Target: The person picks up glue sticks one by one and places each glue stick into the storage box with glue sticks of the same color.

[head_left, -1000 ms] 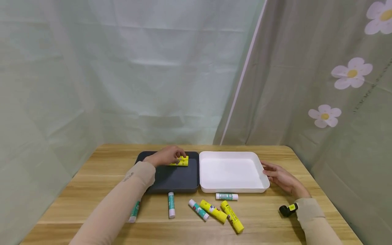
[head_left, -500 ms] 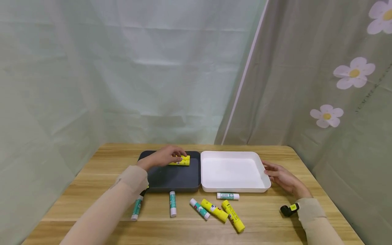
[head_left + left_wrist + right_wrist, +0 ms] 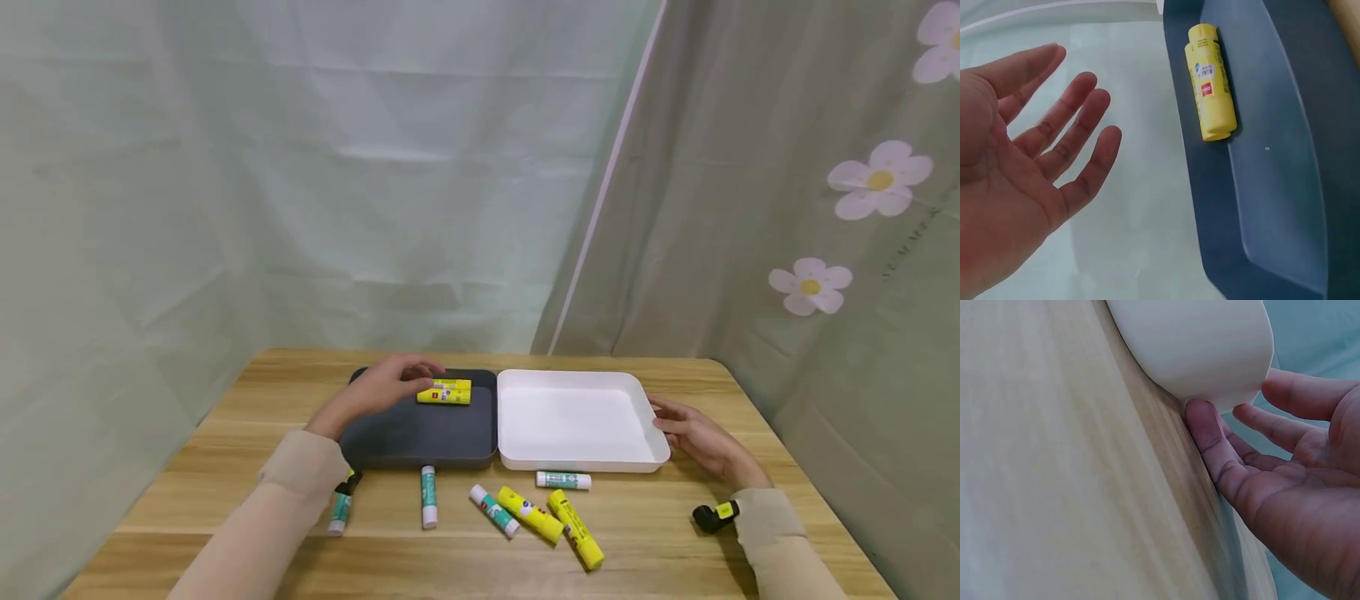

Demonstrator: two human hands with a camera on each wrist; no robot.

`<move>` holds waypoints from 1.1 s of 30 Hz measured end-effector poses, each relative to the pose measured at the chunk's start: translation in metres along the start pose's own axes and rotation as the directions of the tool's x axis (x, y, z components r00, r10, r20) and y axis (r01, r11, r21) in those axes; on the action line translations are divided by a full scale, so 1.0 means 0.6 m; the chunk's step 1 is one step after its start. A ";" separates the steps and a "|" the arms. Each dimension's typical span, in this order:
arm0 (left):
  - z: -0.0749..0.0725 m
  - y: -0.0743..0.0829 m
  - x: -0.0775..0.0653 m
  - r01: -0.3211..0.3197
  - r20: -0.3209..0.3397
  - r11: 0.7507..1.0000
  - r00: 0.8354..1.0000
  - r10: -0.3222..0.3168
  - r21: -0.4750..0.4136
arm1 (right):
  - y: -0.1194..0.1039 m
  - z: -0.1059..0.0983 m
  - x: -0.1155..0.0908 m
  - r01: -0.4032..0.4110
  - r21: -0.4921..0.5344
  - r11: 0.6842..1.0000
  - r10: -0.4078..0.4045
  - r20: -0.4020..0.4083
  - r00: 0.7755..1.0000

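Two yellow glue sticks point(image 3: 444, 397) lie side by side in the back of the black tray point(image 3: 420, 446). My left hand point(image 3: 386, 387) is over that tray, just left of them, fingers loosely spread and holding nothing. In the left wrist view, a gap separates the left hand point(image 3: 1041, 137) from the yellow glue sticks point(image 3: 1211, 84). Beside the black tray stands a white tray point(image 3: 581, 417) with nothing in it. My right hand point(image 3: 697, 437) touches its right side. In the right wrist view, extended fingertips of the right hand point(image 3: 1285, 462) rest against the white wall.
In front of the trays lie several green-and-white glue sticks point(image 3: 428, 497) and two more yellow glue sticks point(image 3: 530, 515). The left sleeve partly covers one green stick point(image 3: 339, 514). A curtain point(image 3: 420, 208) hangs behind the wooden table point(image 3: 637, 542).
My left hand has let go of the yellow glue sticks and drawn back to the left, uncovering them. The right hand stays at the white tray. The head view has shifted slightly.
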State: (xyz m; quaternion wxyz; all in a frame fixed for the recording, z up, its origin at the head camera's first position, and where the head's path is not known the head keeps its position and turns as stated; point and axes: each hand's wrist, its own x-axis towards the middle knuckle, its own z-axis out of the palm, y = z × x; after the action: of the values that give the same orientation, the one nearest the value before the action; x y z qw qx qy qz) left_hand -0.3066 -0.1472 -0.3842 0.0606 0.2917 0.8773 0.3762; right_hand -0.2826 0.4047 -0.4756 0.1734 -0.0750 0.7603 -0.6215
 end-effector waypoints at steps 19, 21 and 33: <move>-0.022 0.011 -0.110 0.126 -0.215 0.989 0.971 -0.107 0.076 | 0.001 -0.004 -0.004 -0.007 0.002 1.000 0.007 -0.003 1.000; -0.021 0.016 -0.125 0.153 -0.199 0.982 0.971 -0.130 0.109 | 0.001 -0.003 -0.002 -0.012 0.008 1.000 0.012 -0.004 1.000; -0.024 0.034 -0.174 0.263 -0.011 0.957 0.964 -0.264 0.126 | 0.006 -0.005 -0.002 0.007 -0.008 1.000 -0.007 -0.008 1.000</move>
State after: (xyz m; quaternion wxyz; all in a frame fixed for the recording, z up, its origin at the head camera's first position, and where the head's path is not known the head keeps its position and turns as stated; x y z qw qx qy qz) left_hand -0.2157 -0.2035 -0.3715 0.0944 0.1766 0.9302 0.3078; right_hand -0.2822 0.4088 -0.4784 0.1678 -0.0757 0.7632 -0.6195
